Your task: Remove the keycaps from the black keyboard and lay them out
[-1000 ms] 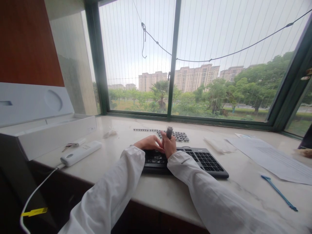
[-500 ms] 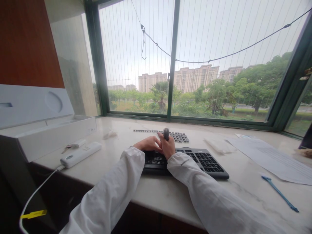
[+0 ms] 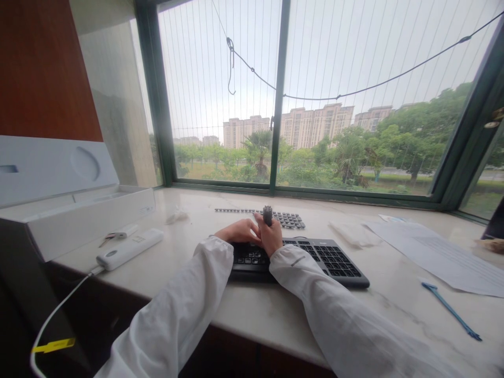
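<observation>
A black keyboard (image 3: 342,257) lies near the front edge of the counter, many of its key positions without caps. My right hand (image 3: 271,237) is closed around an upright black-handled tool (image 3: 268,214) above the keyboard's middle. The tool's lower end is hidden behind my fingers, so its kind does not show. My left hand (image 3: 241,231) rests over the keyboard's left part, its bent fingers meeting the right hand. Whatever those fingertips hold, if anything, is hidden. Loose dark keycaps (image 3: 289,220) lie in rows on the counter behind the hands.
At left stand an open white box (image 3: 94,210), a white power strip (image 3: 129,251) with a cable, and a key-like item (image 3: 118,233). Crumpled clear plastic (image 3: 356,234), paper sheets (image 3: 441,254) and a thin blue tool (image 3: 452,312) lie at right. A window (image 3: 275,186) borders the counter's back.
The view has shifted very slightly. Both hands and the black-handled tool stay in nearly the same place over the keyboard.
</observation>
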Demonstrator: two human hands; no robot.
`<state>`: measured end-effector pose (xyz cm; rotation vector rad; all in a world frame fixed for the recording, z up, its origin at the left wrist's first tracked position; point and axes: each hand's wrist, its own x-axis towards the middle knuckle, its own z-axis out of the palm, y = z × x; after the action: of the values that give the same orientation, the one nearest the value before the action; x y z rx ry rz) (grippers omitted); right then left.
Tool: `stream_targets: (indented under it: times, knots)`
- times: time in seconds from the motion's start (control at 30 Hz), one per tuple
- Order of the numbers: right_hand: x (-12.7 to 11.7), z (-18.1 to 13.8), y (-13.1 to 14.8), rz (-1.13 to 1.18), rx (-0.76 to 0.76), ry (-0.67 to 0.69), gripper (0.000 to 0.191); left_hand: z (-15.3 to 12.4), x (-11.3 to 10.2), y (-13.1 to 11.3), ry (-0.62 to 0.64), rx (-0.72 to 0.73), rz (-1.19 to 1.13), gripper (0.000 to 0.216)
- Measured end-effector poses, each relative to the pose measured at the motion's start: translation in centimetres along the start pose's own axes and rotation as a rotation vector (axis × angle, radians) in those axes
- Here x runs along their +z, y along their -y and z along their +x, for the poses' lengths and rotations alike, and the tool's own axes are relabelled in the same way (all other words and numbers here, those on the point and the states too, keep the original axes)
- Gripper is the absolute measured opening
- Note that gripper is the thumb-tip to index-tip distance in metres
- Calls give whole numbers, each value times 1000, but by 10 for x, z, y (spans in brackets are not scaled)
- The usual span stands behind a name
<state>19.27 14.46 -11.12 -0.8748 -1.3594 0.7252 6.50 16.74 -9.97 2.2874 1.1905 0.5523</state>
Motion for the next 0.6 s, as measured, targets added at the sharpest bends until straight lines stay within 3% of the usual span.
stream_targets:
  times: [0.6]
  knots:
    - [0,-1,2,-49,3,-27,45,-1,0,-3,-9,-7,-3,31]
